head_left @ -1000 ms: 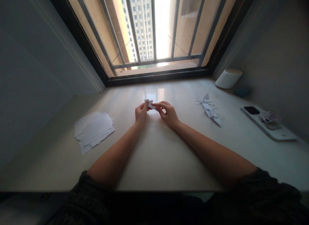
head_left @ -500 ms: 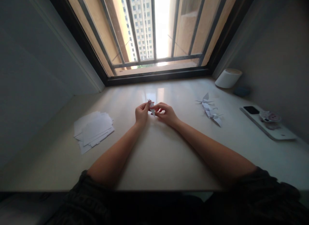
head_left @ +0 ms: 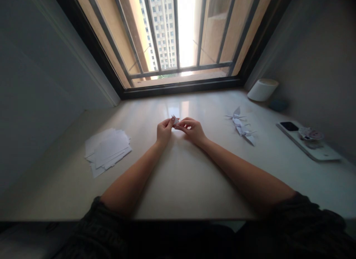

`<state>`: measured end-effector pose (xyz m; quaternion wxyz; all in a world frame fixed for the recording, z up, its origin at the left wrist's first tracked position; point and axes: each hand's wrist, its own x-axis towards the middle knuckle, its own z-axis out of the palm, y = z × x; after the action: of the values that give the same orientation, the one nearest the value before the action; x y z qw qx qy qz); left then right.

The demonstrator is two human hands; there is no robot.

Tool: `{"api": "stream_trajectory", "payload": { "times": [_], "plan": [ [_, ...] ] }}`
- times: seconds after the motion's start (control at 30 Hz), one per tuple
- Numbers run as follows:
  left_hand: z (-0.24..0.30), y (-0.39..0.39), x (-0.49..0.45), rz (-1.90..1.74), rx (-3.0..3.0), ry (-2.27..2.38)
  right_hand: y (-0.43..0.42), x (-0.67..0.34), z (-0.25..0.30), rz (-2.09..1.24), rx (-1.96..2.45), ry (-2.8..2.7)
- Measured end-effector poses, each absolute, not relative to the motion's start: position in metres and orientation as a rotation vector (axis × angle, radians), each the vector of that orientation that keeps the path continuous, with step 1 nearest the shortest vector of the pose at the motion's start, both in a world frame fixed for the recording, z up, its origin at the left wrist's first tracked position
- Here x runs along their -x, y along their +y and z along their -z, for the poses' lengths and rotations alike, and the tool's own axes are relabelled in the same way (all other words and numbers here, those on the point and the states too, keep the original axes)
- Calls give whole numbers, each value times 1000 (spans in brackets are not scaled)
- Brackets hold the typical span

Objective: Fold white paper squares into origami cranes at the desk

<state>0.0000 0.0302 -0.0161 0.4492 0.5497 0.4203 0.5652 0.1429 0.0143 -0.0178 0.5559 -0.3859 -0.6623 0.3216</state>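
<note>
A small folded white paper [head_left: 175,120] is held between my two hands above the middle of the table. My left hand [head_left: 164,131] pinches it from the left, thumb on top, with thin pointed tips sticking up past the thumb. From the right, the thumb and forefinger of my right hand [head_left: 193,130] close on its near right edge. My fingers cover much of the paper. To the right lie several folded paper cranes [head_left: 239,122] in a row, wings spread. A loose stack of white paper sheets [head_left: 111,147] rests to the left.
A phone [head_left: 306,142] with a round grip on its back lies at the right. Behind it stand a white cylinder-shaped object [head_left: 261,90] and a dark bluish item [head_left: 279,104] by the wall. A barred window [head_left: 180,89] borders the white table [head_left: 178,192] at the back.
The paper's long point that hung down between my hands no longer shows. My right fingers have closed in on the paper, and my left hand has shifted slightly.
</note>
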Motion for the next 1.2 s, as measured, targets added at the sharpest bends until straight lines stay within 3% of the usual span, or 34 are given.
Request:
{"api": "stream_trajectory", "payload": {
  "times": [0.57,1.2],
  "plan": [
    [13,29,-1,-1406,-1356,1012,16,-146,15,-839,1047,-1370],
    [14,29,0,-1332,-1410,1022,8,-145,11,-715,962,-1621]
  ]
}}
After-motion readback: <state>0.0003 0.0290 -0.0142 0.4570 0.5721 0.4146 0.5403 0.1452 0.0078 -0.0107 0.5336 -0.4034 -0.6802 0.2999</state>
